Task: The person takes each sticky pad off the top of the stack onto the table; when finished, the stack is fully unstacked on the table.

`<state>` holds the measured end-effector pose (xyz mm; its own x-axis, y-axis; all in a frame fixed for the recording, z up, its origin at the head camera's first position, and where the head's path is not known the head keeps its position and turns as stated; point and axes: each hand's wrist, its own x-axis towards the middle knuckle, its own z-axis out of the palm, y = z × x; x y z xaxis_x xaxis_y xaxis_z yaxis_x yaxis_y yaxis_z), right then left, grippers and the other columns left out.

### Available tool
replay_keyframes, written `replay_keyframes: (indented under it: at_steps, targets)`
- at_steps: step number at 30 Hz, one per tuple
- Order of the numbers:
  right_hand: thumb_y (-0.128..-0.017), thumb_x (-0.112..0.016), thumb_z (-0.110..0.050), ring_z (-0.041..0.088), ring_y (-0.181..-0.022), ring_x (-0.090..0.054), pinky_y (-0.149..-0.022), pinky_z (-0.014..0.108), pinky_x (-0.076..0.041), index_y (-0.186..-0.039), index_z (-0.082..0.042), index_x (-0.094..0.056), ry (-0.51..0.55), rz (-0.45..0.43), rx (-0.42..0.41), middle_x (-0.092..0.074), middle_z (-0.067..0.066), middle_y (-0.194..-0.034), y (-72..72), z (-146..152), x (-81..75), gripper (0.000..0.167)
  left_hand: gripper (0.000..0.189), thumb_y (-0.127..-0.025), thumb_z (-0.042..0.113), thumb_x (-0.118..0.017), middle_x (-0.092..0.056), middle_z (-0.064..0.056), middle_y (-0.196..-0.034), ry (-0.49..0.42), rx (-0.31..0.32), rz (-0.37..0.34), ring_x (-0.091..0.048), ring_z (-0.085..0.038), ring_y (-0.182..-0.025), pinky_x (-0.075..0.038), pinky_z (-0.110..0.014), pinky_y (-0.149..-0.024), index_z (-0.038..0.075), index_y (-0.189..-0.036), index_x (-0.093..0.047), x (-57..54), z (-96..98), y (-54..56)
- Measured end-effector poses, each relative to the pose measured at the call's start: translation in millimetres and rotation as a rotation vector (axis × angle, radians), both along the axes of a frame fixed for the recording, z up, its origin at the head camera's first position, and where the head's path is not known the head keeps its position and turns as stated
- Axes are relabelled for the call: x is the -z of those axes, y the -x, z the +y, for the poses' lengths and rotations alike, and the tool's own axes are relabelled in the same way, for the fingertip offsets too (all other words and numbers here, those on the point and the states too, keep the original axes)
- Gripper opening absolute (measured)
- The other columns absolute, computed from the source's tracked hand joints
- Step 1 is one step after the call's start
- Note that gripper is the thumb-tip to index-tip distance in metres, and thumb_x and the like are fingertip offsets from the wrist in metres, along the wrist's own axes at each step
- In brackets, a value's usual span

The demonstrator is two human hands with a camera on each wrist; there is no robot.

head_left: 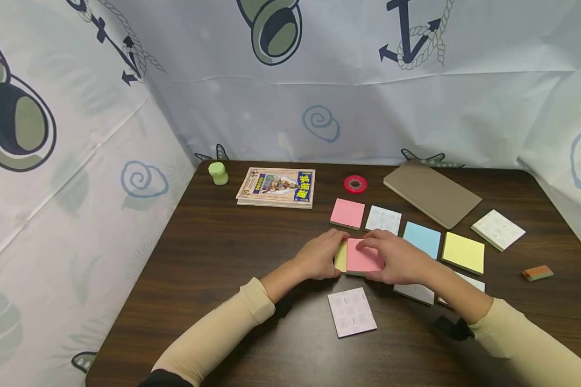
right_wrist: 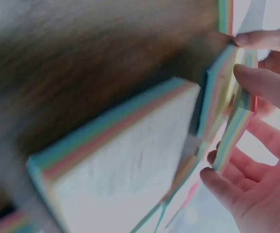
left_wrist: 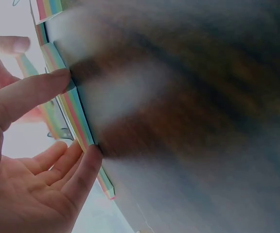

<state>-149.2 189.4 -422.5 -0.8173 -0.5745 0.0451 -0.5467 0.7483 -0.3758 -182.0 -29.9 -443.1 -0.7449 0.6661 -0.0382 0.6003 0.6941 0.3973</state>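
Note:
In the head view my left hand [head_left: 319, 255] holds a yellow sticky-note pad [head_left: 341, 257] by its edges. The left wrist view shows thumb and fingertips at the striped side of that pad [left_wrist: 75, 114], low at the tabletop. My right hand [head_left: 401, 262] grips a pink-topped sticky-note pad [head_left: 362, 259] between thumb and fingers. This pad overlaps most of the yellow one in the head view. From the right wrist, the gripped pad's striped edge [right_wrist: 232, 141] appears raised and tilted over the yellow pad [right_wrist: 223, 94].
Around the hands lie another pink pad [head_left: 347, 213], a blue pad [head_left: 422, 239], a second yellow pad [head_left: 463, 252] and several white ones, one in front [head_left: 352, 312]. Farther back are a booklet [head_left: 278, 185], a red ring-shaped roll [head_left: 348, 185], a grey-brown notebook [head_left: 431, 193] and a green knob-shaped object [head_left: 218, 173].

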Motion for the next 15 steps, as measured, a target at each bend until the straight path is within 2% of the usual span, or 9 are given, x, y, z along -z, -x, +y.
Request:
replay_keyframes:
  at_steps: [3,7,15]
  targets:
    - [-0.070,-0.087,-0.028,0.026,-0.106,-0.057,-0.088,0.046,-0.049,-0.119,-0.014,-0.066,-0.007,0.017,0.008,-0.060,0.007,-0.119,-10.9,13,-8.1,0.055,0.081,-0.068,0.020,-0.088,-0.054,-0.005,-0.126,0.011,-0.003,0.011,-0.053,-0.015,-0.105,-0.045,-0.030,-0.090,0.006,-0.138,-0.048,0.5,1.1,0.6]
    - [-0.068,-0.089,-0.029,0.025,-0.107,-0.057,-0.087,0.045,-0.049,-0.116,-0.016,-0.067,0.000,0.039,0.013,-0.060,0.005,-0.119,-33.4,29,-14.2,0.055,0.080,-0.069,0.020,-0.088,-0.054,-0.005,-0.127,0.021,-0.003,0.022,-0.053,-0.015,-0.105,-0.046,-0.030,-0.090,0.006,-0.138,-0.049,0.4,1.6,0.5]
    - [-0.066,-0.090,-0.034,0.016,-0.103,-0.057,-0.081,0.040,-0.051,-0.115,-0.022,-0.066,0.016,0.080,-0.026,-0.058,-0.003,-0.119,-86.5,50,-8.1,0.055,0.078,-0.070,0.021,-0.088,-0.054,-0.004,-0.126,0.030,-0.001,0.024,-0.053,-0.015,-0.106,-0.046,-0.030,-0.090,0.007,-0.137,-0.050,0.6,1.0,-0.4]
